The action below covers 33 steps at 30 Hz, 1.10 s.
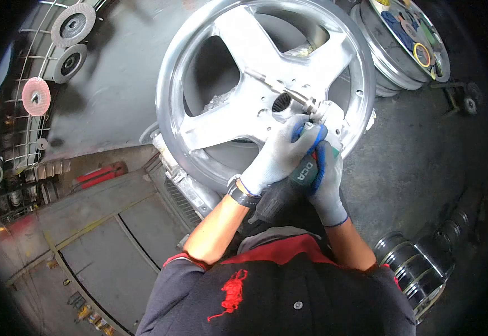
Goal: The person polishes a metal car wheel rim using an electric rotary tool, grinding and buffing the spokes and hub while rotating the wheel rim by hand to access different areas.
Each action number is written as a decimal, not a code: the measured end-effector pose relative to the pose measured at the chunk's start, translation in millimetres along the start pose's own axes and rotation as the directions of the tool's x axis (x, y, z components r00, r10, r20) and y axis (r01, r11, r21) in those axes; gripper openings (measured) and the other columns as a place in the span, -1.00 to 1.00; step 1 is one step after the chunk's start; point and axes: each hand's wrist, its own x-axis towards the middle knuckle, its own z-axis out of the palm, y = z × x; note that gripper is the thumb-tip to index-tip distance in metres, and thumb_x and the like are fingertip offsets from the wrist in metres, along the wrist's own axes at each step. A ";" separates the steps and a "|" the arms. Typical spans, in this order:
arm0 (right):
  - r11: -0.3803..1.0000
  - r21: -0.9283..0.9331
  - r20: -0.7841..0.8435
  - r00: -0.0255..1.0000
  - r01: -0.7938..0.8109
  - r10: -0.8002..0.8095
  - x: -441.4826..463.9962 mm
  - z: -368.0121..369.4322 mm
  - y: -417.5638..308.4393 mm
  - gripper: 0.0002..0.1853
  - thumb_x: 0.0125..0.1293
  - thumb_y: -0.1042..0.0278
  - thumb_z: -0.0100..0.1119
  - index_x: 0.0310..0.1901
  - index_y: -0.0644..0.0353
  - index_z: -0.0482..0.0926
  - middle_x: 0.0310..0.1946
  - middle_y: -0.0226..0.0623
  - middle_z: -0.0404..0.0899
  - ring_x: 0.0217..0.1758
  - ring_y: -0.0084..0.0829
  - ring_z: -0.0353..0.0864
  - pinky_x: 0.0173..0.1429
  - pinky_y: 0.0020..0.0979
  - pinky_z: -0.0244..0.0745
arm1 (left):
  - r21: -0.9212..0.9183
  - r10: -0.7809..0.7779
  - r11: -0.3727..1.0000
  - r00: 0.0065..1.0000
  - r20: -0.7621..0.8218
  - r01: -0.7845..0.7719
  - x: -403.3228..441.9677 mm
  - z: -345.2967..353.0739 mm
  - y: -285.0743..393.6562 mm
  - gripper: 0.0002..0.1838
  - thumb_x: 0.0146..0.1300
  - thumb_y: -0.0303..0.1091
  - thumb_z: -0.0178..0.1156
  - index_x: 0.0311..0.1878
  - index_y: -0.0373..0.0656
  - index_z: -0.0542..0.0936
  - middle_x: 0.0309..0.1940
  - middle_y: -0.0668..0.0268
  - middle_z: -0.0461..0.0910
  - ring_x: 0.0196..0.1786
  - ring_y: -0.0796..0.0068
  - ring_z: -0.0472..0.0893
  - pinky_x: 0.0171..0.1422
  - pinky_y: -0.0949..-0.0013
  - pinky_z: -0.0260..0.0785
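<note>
A large silver alloy wheel (216,121) with broad spokes lies in front of me. Over its hub is the metal shaft of a die grinder (305,172), a dark green tool marked DCA, its slim tip pointing up and left. My left hand (282,152), in a grey-and-blue glove, is closed around the front of the grinder near its metal collar. Lower down, my gloved right hand (328,187) wraps the tool's body from the right side. Whether the tip touches the wheel I cannot tell.
Grinding discs (73,25) and a pink disc (36,96) hang on a wire rack at left. At upper right, stacked rims (384,61) carry a tray of small items. Dark drums (412,269) stand at lower right. A red tool (101,175) lies at left.
</note>
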 end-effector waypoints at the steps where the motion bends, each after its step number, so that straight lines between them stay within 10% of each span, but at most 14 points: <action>1: 1.000 -0.003 -0.004 1.000 0.003 -0.003 -0.1 -0.2 -1.2 -0.62 0.44 0.32 0.06 0.22 0.29 0.42 0.05 -0.29 0.55 0.05 -0.51 0.56 0.12 -0.44 0.49 | -0.003 0.002 1.000 1.000 0.004 -0.002 -0.8 -1.1 -0.5 -0.66 0.42 -0.14 0.14 -0.06 -0.29 0.53 -0.31 0.13 0.60 -0.20 0.47 0.58 -0.09 0.32 0.43; 5: 0.991 -0.070 -0.003 0.994 0.112 -0.112 -7.8 6.1 6.3 -0.54 0.40 0.35 0.12 0.28 0.27 0.34 0.05 -0.31 0.52 0.03 -0.51 0.56 0.14 -0.46 0.48 | 0.002 -0.123 0.992 0.990 0.071 0.124 -19.9 -4.2 -2.4 -0.56 0.54 -0.22 -0.03 0.28 -0.38 0.43 0.05 0.19 0.58 0.08 0.47 0.53 0.24 0.41 0.34; 11: 0.910 0.261 0.025 0.945 -0.322 0.327 -39.0 3.1 24.4 -0.48 0.34 0.41 0.20 0.30 0.25 0.32 0.05 -0.26 0.51 0.07 -0.39 0.55 0.20 -0.36 0.49 | 0.024 -0.365 0.928 0.920 -0.142 0.372 -65.1 -3.4 13.6 -0.58 0.50 -0.24 -0.01 0.25 -0.36 0.45 -0.06 0.13 0.62 0.01 0.44 0.57 0.20 0.38 0.38; 13: 0.734 -0.584 0.368 0.919 0.347 -0.142 -36.0 -16.6 20.0 -0.55 0.33 0.43 0.16 0.24 0.29 0.44 0.18 -0.15 0.50 0.19 -0.17 0.52 0.32 -0.20 0.40 | -0.078 -0.311 0.950 0.939 -0.150 0.302 -72.1 -3.3 14.1 -0.64 0.47 -0.29 0.02 0.18 -0.34 0.46 -0.09 0.16 0.63 0.02 0.42 0.60 0.17 0.35 0.42; 14: 0.984 -0.162 0.247 0.969 0.070 -0.028 -35.8 -11.0 11.0 -0.50 0.32 0.42 0.16 0.28 0.32 0.40 0.21 -0.11 0.48 0.23 -0.16 0.50 0.36 -0.21 0.37 | -0.062 -0.179 0.983 0.972 -0.150 0.171 -69.3 -4.2 21.7 -0.64 0.46 -0.30 0.04 0.18 -0.35 0.46 -0.07 0.15 0.63 0.04 0.42 0.60 0.18 0.35 0.42; 15: 0.918 0.327 0.204 0.965 -0.223 0.162 -40.2 -3.7 5.4 -0.45 0.30 0.40 0.16 0.31 0.35 0.37 0.25 -0.07 0.47 0.28 -0.16 0.48 0.40 -0.22 0.34 | -0.028 -0.043 0.999 0.988 -0.146 0.040 -65.6 -4.9 30.3 -0.64 0.44 -0.32 0.07 0.18 -0.35 0.46 -0.05 0.15 0.62 0.06 0.43 0.59 0.20 0.35 0.41; 16: 0.877 0.420 0.310 0.945 -0.233 0.103 -41.6 3.7 -14.3 -0.37 0.25 0.38 0.17 0.36 0.39 0.31 0.27 -0.03 0.45 0.33 -0.15 0.46 0.45 -0.20 0.30 | 0.038 0.012 0.999 0.989 -0.146 -0.007 -61.8 -4.8 37.7 -0.57 0.40 -0.35 0.15 0.24 -0.35 0.41 0.01 0.14 0.59 0.08 0.44 0.59 0.23 0.34 0.41; 19: 0.974 0.225 0.289 0.953 0.018 -0.084 -44.9 7.0 -64.2 -0.49 0.33 0.35 0.05 0.27 0.41 0.37 0.09 -0.13 0.55 0.17 -0.25 0.57 0.34 -0.20 0.44 | -0.440 0.065 0.895 0.997 -0.047 -0.079 -59.0 4.1 72.2 -0.15 0.19 -0.35 0.39 0.47 -0.28 0.14 0.27 0.11 0.40 0.32 0.30 0.42 0.41 0.21 0.28; 21: 0.913 -0.183 0.167 0.927 0.363 -0.335 -37.6 -7.2 -89.4 -0.53 0.39 0.20 0.12 0.19 0.39 0.46 -0.03 -0.16 0.60 -0.04 -0.32 0.64 0.11 -0.29 0.59 | -0.285 0.144 0.949 0.990 0.009 -0.135 -71.3 -0.6 93.5 0.03 0.06 -0.29 0.50 0.50 -0.27 0.07 0.34 0.07 0.33 0.39 0.24 0.34 0.47 0.18 0.22; 25: 0.764 -0.272 0.225 0.811 0.585 -0.541 -43.4 -8.7 -136.8 -0.36 0.24 0.16 0.34 0.23 0.45 0.45 0.03 -0.14 0.59 0.08 -0.31 0.61 0.11 -0.27 0.57 | -0.049 0.130 0.991 0.980 0.150 -0.124 -79.3 10.7 74.0 -0.16 0.00 -0.09 0.51 0.27 -0.32 0.37 0.04 -0.05 0.55 0.13 0.12 0.57 0.22 0.19 0.41; 29: 0.854 -0.077 0.232 0.842 0.514 -0.486 -31.4 -80.6 -97.7 0.00 0.12 -0.24 0.44 0.40 0.30 0.25 0.12 -0.17 0.53 0.06 -0.23 0.61 0.16 -0.18 0.56 | -0.141 0.148 0.985 0.891 0.430 -0.096 -68.2 20.7 63.2 -0.27 -0.04 -0.02 0.50 0.04 -0.40 0.45 -0.10 -0.17 0.59 -0.01 -0.05 0.63 0.08 0.08 0.45; 31: 0.981 -0.051 0.731 0.677 0.186 -0.090 -38.6 -8.2 -125.7 -0.22 0.10 0.11 0.44 0.30 0.34 0.37 0.16 -0.12 0.52 0.16 -0.27 0.55 0.28 -0.19 0.41 | -0.147 0.155 0.984 0.903 0.401 -0.104 -75.1 16.2 56.2 -0.29 -0.04 0.01 0.49 0.01 -0.38 0.49 -0.14 -0.11 0.61 -0.08 -0.01 0.64 0.03 0.11 0.47; 32: 0.924 -0.337 0.573 0.818 0.179 0.051 -44.2 -16.7 -123.4 -0.32 -0.06 0.27 0.44 0.15 0.26 0.44 0.03 -0.19 0.55 0.08 -0.31 0.56 0.22 -0.23 0.44 | -0.151 0.144 0.984 0.913 0.383 -0.092 -83.8 15.4 51.2 -0.31 -0.04 0.03 0.49 -0.02 -0.36 0.53 -0.19 -0.05 0.64 -0.16 0.03 0.66 -0.01 0.13 0.48; 33: 0.554 -0.747 0.353 0.926 0.367 -0.137 -49.7 -37.1 -113.8 -0.31 -0.21 0.32 0.51 0.04 0.22 0.44 -0.08 -0.28 0.54 0.01 -0.31 0.57 0.19 -0.23 0.45 | -0.152 0.137 0.985 0.914 0.382 -0.085 -91.4 17.9 42.3 -0.31 -0.04 0.03 0.49 -0.02 -0.36 0.53 -0.19 -0.05 0.64 -0.16 0.03 0.66 -0.01 0.13 0.48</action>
